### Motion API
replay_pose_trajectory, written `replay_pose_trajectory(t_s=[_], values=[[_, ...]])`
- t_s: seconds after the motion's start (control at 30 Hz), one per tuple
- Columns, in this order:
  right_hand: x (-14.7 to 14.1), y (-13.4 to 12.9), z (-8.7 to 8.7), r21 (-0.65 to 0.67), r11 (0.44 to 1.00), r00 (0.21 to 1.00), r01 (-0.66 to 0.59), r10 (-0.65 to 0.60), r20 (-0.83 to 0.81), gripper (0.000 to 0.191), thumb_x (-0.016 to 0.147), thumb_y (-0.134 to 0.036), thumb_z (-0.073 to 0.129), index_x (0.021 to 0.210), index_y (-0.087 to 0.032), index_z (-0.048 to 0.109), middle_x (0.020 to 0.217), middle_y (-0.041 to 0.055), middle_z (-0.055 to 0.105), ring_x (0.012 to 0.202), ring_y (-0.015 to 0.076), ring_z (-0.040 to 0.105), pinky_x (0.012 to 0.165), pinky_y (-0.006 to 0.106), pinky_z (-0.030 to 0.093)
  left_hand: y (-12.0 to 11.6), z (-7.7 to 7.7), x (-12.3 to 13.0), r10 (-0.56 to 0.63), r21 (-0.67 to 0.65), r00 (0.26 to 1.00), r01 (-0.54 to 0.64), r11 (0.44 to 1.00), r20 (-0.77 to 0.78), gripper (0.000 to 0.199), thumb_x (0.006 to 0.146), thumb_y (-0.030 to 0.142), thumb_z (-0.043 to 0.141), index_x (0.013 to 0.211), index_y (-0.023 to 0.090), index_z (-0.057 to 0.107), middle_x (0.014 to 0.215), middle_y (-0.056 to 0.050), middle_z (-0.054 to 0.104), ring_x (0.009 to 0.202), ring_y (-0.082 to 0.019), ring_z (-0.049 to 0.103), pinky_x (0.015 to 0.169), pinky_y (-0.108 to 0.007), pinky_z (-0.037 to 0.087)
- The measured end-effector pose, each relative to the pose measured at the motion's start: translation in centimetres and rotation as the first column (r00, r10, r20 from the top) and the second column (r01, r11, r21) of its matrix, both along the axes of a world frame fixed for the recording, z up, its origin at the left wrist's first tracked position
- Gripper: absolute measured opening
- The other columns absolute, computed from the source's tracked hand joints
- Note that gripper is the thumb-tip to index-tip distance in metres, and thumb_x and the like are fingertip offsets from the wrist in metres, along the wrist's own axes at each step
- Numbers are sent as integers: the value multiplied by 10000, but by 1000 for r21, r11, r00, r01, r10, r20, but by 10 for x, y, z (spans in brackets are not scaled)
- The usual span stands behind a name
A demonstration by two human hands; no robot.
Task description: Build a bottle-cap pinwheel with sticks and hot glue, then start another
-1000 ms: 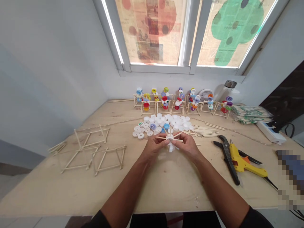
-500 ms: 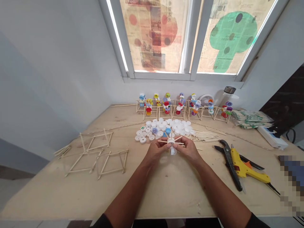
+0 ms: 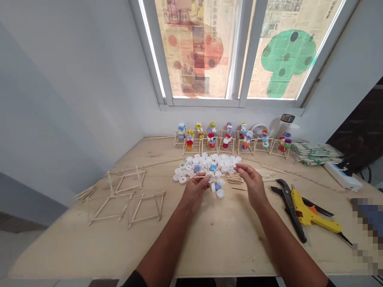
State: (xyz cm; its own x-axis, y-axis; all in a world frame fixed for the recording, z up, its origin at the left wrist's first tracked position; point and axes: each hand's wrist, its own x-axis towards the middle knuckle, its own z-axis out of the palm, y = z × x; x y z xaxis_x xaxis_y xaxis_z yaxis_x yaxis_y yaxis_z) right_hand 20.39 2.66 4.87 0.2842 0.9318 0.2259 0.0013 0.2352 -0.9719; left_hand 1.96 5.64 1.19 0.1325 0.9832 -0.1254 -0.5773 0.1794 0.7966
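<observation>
My left hand (image 3: pixel 194 190) pinches a white bottle cap (image 3: pixel 210 177) that has thin wooden sticks jutting out of its rim. My right hand (image 3: pixel 253 183) is apart from it, held in the air over the right end of the cap pile, with fingers loosely bent and nothing visible in them. Just in front of it is a heap of white bottle caps (image 3: pixel 224 161), with a few blue ones among them. A loose white cap (image 3: pixel 220 193) rests on the table below the held piece. Loose wooden sticks (image 3: pixel 254 176) lie beside my right hand.
Stick frames with coloured cap wheels (image 3: pixel 211 139) line the back. Bare stick frames (image 3: pixel 146 217) stand at left. To the right lie pliers (image 3: pixel 289 207), a yellow glue gun (image 3: pixel 317 221), a power strip (image 3: pixel 344 176) and bagged sticks (image 3: pixel 315 152).
My right hand has let go of the cap piece and moved right. My left hand keeps the piece, shifted slightly left. The view has tilted up a little.
</observation>
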Motion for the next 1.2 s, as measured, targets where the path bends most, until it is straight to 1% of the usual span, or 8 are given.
replay_pose_trajectory(t_s=[0.13, 0.23, 0.33, 0.4, 0.57, 0.67, 0.8, 1.2], values=[[20, -29, 19, 103, 990, 989, 96, -106, 98, 273, 785, -395, 638, 985, -210, 657, 978, 69, 698, 986, 235, 611, 905, 404, 434, -1, -1, 1, -3, -1, 1000, 3, 1000, -16, 367, 500, 285, 851, 777, 144, 657, 782, -20, 667, 725, -151, 628, 704, -290, 467], [47, -60, 22, 150, 964, 935, 220, -253, 250, 253, 817, -374, 609, 1015, -221, 654, 1022, 71, 683, 991, 231, 608, 894, 398, 440, -2, -1, 1, -13, -6, 999, 13, 1000, -32, 369, 511, 295, 847, 792, 149, 658, 806, -21, 665, 745, -153, 627, 712, -290, 471], [82, -88, 17, 179, 916, 812, 358, -401, 425, 251, 837, -379, 568, 1010, -218, 653, 1021, 67, 678, 965, 223, 611, 887, 391, 448, -3, -1, 3, -46, -10, 998, 46, 999, -49, 379, 508, 297, 849, 797, 147, 656, 810, -28, 664, 765, -161, 628, 711, -288, 474], [107, -103, 10, 172, 888, 680, 425, -439, 587, 257, 841, -391, 536, 990, -219, 657, 996, 61, 680, 934, 223, 614, 859, 388, 464, -4, 0, 4, -57, -4, 997, 57, 998, -55, 380, 500, 292, 853, 792, 145, 658, 821, -28, 660, 764, -155, 624, 703, -278, 475], [155, -127, -18, 150, 914, 345, 376, -288, 893, 302, 839, -359, 464, 1042, -204, 626, 1057, 95, 662, 1016, 257, 586, 855, 400, 465, -5, 1, 6, -77, 6, 995, 78, 997, -66, 356, 517, 276, 846, 795, 148, 664, 835, -16, 662, 764, -143, 625, 692, -262, 472], [169, -135, -33, 116, 931, 171, 345, -184, 968, 346, 829, -325, 448, 1113, -186, 588, 1108, 115, 644, 1041, 274, 570, 862, 417, 455, -5, 1, 6, -91, 7, 993, 92, 996, -79, 356, 529, 277, 840, 804, 145, 657, 814, -20, 671, 748, -146, 630, 691, -266, 471], [177, -139, -42, 146, 912, -36, 383, -143, 989, 369, 798, -308, 461, 1114, -161, 582, 1130, 136, 632, 1012, 302, 563, 792, 425, 454, -5, 0, 6, -95, 1, 991, 95, 995, -91, 365, 536, 266, 839, 819, 144, 645, 798, -19, 673, 741, -148, 630, 682, -265, 468], [186, -140, -46, 98, 920, -219, 379, -14, 976, 428, 763, -195, 462, 1174, -162, 575, 1207, 118, 593, 1020, 298, 544, 742, 417, 461, -8, 5, 7, -132, 5, 988, 133, 991, -79, 357, 536, 279, 838, 805, 142, 648, 786, -18, 671, 735, -139, 624, 687, -262, 459]])
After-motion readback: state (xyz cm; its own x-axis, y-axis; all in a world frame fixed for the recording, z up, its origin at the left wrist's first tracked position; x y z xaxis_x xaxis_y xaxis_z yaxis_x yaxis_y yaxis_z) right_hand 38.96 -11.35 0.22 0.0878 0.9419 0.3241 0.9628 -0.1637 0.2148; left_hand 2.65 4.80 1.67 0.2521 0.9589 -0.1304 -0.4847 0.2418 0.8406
